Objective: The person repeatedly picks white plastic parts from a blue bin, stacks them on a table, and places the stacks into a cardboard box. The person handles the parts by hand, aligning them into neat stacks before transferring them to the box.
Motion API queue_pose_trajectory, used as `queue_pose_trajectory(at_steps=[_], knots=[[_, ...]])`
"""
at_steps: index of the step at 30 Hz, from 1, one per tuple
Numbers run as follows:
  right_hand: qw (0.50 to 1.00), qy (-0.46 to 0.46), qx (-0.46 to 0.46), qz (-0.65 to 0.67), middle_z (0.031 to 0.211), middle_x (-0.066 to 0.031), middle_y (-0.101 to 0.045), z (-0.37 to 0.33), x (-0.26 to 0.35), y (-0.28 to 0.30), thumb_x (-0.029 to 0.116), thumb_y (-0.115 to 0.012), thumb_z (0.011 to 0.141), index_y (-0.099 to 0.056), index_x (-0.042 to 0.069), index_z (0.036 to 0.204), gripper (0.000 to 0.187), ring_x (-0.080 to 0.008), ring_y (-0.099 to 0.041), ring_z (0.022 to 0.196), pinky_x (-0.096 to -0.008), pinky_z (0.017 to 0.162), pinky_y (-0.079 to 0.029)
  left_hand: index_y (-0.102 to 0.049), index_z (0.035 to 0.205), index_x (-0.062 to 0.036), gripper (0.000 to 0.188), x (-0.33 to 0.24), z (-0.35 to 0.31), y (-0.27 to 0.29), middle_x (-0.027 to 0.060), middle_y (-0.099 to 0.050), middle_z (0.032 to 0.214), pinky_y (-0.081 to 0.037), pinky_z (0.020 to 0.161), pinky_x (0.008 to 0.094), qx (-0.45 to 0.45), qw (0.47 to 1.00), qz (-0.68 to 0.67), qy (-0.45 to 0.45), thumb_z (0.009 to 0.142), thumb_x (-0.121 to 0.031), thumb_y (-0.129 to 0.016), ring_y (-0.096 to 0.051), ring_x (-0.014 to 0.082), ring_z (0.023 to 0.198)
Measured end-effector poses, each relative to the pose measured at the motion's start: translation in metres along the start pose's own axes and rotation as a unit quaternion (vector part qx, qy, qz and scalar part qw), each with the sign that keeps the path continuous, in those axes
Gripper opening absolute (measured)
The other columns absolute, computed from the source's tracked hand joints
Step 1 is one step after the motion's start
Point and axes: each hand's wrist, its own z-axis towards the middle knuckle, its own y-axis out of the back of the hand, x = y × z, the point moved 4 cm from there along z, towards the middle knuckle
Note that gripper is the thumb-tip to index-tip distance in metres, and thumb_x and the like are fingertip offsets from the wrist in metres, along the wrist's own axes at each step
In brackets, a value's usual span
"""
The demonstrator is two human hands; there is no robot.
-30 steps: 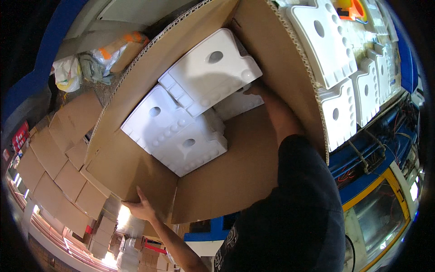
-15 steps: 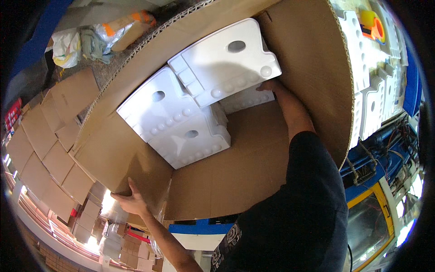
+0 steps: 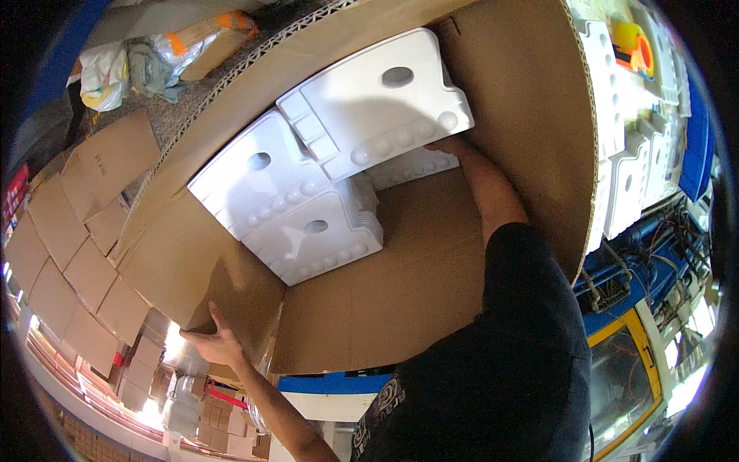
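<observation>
A large open cardboard box [image 3: 400,316] stands before me. Inside it are stacks of glossy white moulded plastic trays, each with an oval hole and a row of round bumps. One upper stack [image 3: 362,100] lies at the far right, another [image 3: 254,173] to its left. A lower stack [image 3: 315,242] sits beneath that one, and part of a further stack [image 3: 412,165] shows under the far right one. My left hand [image 3: 215,343] grips the box's near-left rim, thumb up along its inner side. My right hand [image 3: 454,148] reaches deep inside, at the bumped edge of the far right stack; its fingers are mostly hidden.
More white trays [image 3: 627,181] stand to the right beyond the box wall, near an orange and yellow tape dispenser [image 3: 635,50]. Blue machinery with a yellow-framed window [image 3: 631,369] is at the lower right. Flat cartons [image 3: 85,254] and plastic bags [image 3: 108,73] lie left.
The view has shifted slightly, so the box and its contents appear a little further left. Both hands keep nearly the same places on the rim and by the trays.
</observation>
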Motion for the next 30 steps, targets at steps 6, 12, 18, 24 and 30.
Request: queue_pose_trajectory(at_steps=[6,12,18,24,30], knots=[[1.000,0.001,0.003,0.005,0.115,-0.0148,-0.061,0.004,-0.002,-0.006,0.030,-0.072,0.072,-0.054,0.001,0.117,0.057,-0.0301,-0.062,0.092,-0.0406,0.081,-0.051,-0.044,0.124,0.0040,0.081,0.007,0.000,-0.002,0.0254,-0.065,0.101,-0.051,0.068,0.0459,0.015,0.999,0.000,0.029,0.074,-0.053,-0.073,-0.064,0.0405,0.090],[1.000,0.004,0.006,0.010,0.115,-0.0149,-0.061,0.012,-0.007,-0.003,0.030,-0.071,0.074,-0.054,0.001,0.116,0.054,-0.0301,-0.062,0.091,-0.0408,0.081,-0.051,-0.042,0.124,0.0035,0.084,0.016,0.002,-0.005,0.0255,-0.064,0.102,-0.050,0.070,0.0463,0.023,0.999,0.035,0.033,0.074,-0.057,-0.071,-0.062,0.0433,0.090],[1.000,-0.003,-0.004,0.009,0.115,-0.0149,-0.062,0.010,-0.017,-0.003,0.029,-0.070,0.075,-0.055,0.001,0.115,0.051,-0.0300,-0.062,0.091,-0.0410,0.080,-0.051,-0.042,0.119,0.0045,0.080,0.036,0.008,-0.014,0.0262,-0.063,0.103,-0.050,0.071,0.0464,0.044,0.997,0.044,0.056,0.074,-0.053,-0.073,-0.062,0.0430,0.091],[0.999,-0.008,-0.037,-0.001,0.114,-0.0150,-0.062,0.011,-0.020,-0.011,0.029,-0.069,0.077,-0.056,0.002,0.114,0.049,-0.0299,-0.062,0.091,-0.0413,0.080,-0.051,-0.041,0.123,0.0057,0.080,0.039,0.009,-0.013,0.0258,-0.063,0.104,-0.050,0.073,0.0452,0.019,0.999,0.034,0.014,0.074,-0.048,-0.076,-0.062,0.0421,0.090],[0.995,-0.027,-0.092,-0.008,0.114,-0.0150,-0.062,0.011,-0.026,-0.030,0.029,-0.068,0.078,-0.056,0.002,0.114,0.046,-0.0298,-0.062,0.090,-0.0415,0.079,-0.052,-0.041,0.124,0.0058,0.080,0.017,0.006,-0.005,0.0263,-0.061,0.109,-0.050,0.078,0.0437,0.063,0.996,-0.041,0.047,0.074,-0.046,-0.076,-0.062,0.0396,0.095]])
